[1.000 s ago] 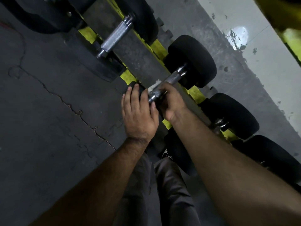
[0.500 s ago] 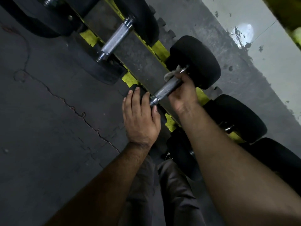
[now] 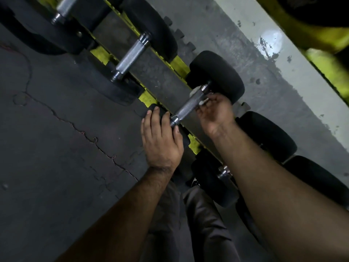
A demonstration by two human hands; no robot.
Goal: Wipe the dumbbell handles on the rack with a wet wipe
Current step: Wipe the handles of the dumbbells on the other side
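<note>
Grey trouser legs (image 3: 205, 224) are showing at the bottom, between the person's two forearms. Just beyond them, the left hand (image 3: 160, 140) is lying flat with straight fingers on the black near head of a dumbbell (image 3: 168, 125), pressing on it and gripping nothing. The right hand (image 3: 213, 112) is reaching in from the right and curling its fingers beside the far half of the knurled steel handle (image 3: 189, 104), pinching a white wet wipe (image 3: 203, 102) against it; a scrap of the wipe is also showing pale on the other side of the bar, next to the collar. This dumbbell is resting across the yellow rack (image 3: 147, 99), its far rubber head (image 3: 217, 76) sitting past the dark shelf board. To the right, more black dumbbells (image 3: 268, 135) are sitting side by side on the same rack. Farther up the rack to the left, another dumbbell (image 3: 132, 55) is lying with its bare metal handle untouched, and a third is partly showing at the top edge. Cracked dark flooring (image 3: 56, 129) is stretching away on the left, and a pale scuffed strip (image 3: 283, 53) is running along behind the rack.
</note>
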